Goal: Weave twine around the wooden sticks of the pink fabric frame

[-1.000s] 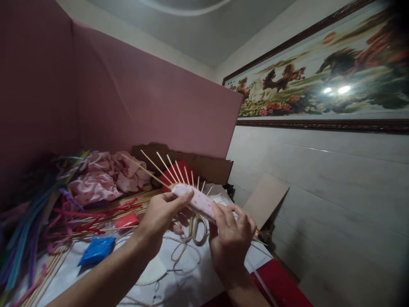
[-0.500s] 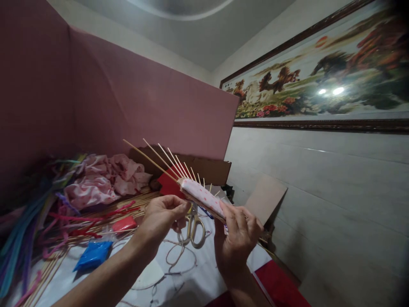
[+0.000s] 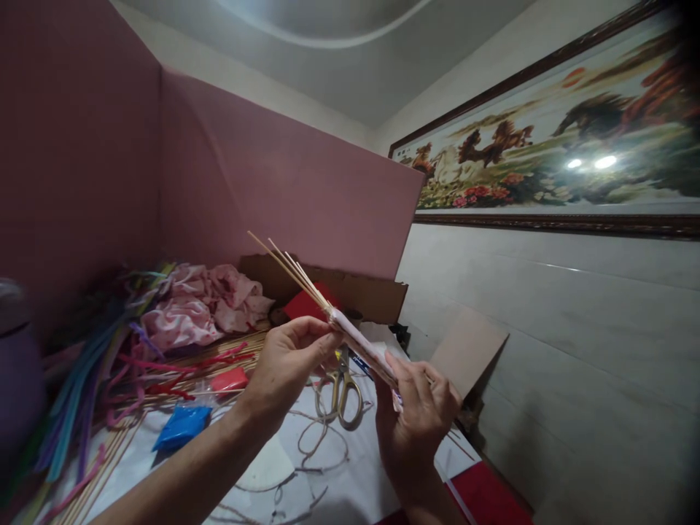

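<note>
My right hand (image 3: 416, 405) is wrapped around the lower end of a flat piece covered in pale pink fabric (image 3: 356, 335), tilted up to the left and seen nearly edge-on. Thin wooden sticks (image 3: 292, 270) fan out of its far side and upper end. At that upper end, my left hand (image 3: 292, 361) pinches thumb and fingers together against the brownish edge; what lies between the fingertips is hidden. Scissors with gold-coloured handles (image 3: 351, 412) lie beneath the piece, and loops of brown twine (image 3: 322, 456) spread over the white table surface close by.
On the left are a blue packet (image 3: 182, 426), a red packet (image 3: 230, 380), red and pink pipe cleaners (image 3: 164, 372), long bundled sticks (image 3: 101, 463) and crumpled pink fabric (image 3: 205, 299). Brown cardboard (image 3: 377, 295) stands behind. A red sheet (image 3: 492, 496) lies at front right.
The fabric-covered piece has turned from showing its broad dotted face to nearly edge-on, so its sticks look bunched. My left hand has come up against its upper end. The view has shifted slightly left.
</note>
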The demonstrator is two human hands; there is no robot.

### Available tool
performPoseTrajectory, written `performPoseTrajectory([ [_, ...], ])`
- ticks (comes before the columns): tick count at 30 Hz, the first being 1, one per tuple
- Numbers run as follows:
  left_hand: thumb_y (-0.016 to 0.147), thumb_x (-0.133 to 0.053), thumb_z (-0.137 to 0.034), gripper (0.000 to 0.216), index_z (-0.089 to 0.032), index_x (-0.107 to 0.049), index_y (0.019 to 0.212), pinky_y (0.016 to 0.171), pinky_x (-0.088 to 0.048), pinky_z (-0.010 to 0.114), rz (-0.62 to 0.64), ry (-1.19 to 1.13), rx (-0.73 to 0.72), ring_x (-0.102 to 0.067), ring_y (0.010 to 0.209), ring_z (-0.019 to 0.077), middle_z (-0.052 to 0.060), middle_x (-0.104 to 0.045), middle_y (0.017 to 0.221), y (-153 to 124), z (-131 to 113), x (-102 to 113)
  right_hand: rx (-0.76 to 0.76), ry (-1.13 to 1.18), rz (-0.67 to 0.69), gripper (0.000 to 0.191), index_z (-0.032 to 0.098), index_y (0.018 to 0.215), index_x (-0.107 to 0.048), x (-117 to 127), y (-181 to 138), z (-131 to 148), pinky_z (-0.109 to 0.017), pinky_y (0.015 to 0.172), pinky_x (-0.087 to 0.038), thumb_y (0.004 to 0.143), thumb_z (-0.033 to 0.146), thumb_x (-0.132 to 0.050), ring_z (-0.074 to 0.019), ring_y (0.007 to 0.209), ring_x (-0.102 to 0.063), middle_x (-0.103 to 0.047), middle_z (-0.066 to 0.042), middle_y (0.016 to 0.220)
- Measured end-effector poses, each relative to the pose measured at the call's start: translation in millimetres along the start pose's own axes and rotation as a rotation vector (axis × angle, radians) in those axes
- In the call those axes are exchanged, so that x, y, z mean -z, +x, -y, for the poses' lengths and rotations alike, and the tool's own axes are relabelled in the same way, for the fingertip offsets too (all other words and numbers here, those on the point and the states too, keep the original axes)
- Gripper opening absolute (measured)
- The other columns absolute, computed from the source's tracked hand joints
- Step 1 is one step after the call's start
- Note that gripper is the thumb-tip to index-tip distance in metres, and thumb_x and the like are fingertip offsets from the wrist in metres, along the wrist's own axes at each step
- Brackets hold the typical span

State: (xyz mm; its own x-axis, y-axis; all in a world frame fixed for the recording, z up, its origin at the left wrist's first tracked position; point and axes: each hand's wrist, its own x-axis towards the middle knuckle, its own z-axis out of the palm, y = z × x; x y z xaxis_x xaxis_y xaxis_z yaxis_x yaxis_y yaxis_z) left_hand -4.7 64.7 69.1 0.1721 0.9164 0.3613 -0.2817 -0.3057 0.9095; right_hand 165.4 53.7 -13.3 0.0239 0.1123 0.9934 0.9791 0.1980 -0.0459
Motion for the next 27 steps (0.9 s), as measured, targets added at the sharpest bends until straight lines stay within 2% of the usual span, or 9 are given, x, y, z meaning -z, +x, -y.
performPoseTrajectory([
  [12,0.064,-0.074,-0.034,0.024,-0.013,-0.063,0.065,0.044,-0.041,0.019,-0.024,0.024,0.042,-0.051,0.046,0.0095,0.002,-0.060,0.052,2,-1,-1,0.005,0.001,-0.009,0.025,0.020,0.102,-0.067,2,3,1,-0.046,0.083,-0.034,0.085,0.035,-0.058,-0.0262,0.086,-0.051,-0.070,-0.008,0.087],
  [17,0.069,-0.066,-0.048,0.039,-0.009,-0.066,0.070,0.041,-0.042,0.022,0.079,0.034,0.195,-0.057,0.049,0.0145,0.012,-0.066,0.063,2,2,2,0.050,-0.027,-0.029,0.019,0.023,0.099,-0.068,1,4,-1,-0.046,0.083,-0.034,0.083,0.030,-0.063,-0.0248,0.086,-0.051,-0.071,-0.005,0.087],
  [19,0.071,-0.065,-0.044,0.037,-0.007,-0.068,0.072,0.044,-0.045,0.023,0.115,-0.022,0.250,-0.060,0.053,0.0159,0.016,-0.068,0.070,3,6,2,0.078,-0.044,-0.044,0.019,0.025,0.100,-0.068,2,6,0,-0.048,0.084,-0.035,0.082,0.024,-0.063,-0.0249,0.088,-0.052,-0.070,-0.005,0.090],
  [21,0.072,-0.065,-0.037,0.031,-0.006,-0.068,0.075,0.049,-0.047,0.023,0.100,-0.093,0.271,-0.062,0.055,0.0160,0.016,-0.069,0.073,4,10,3,0.101,-0.052,-0.068,0.024,0.026,0.101,-0.068,6,8,2,-0.050,0.086,-0.035,0.081,0.015,-0.061,-0.0261,0.094,-0.051,-0.069,-0.006,0.097],
  [24,0.072,-0.066,-0.030,0.024,-0.007,-0.066,0.079,0.053,-0.049,0.024,0.044,-0.198,0.251,-0.063,0.057,0.0161,0.014,-0.069,0.072,7,14,5,0.174,0.086,-0.068,0.034,0.027,0.103,-0.067,12,5,10,-0.050,0.085,-0.038,0.079,0.006,-0.055,-0.0275,0.101,-0.048,-0.063,-0.009,0.106],
  [27,0.072,-0.067,-0.026,0.020,-0.008,-0.065,0.081,0.055,-0.050,0.025,0.004,-0.273,0.213,-0.063,0.058,0.0163,0.011,-0.069,0.070,9,15,6,0.214,0.436,0.118,0.034,0.022,0.103,-0.065,12,-5,22,-0.040,0.075,-0.045,0.078,0.005,-0.050,-0.0229,0.089,-0.053,-0.064,-0.008,0.091],
])
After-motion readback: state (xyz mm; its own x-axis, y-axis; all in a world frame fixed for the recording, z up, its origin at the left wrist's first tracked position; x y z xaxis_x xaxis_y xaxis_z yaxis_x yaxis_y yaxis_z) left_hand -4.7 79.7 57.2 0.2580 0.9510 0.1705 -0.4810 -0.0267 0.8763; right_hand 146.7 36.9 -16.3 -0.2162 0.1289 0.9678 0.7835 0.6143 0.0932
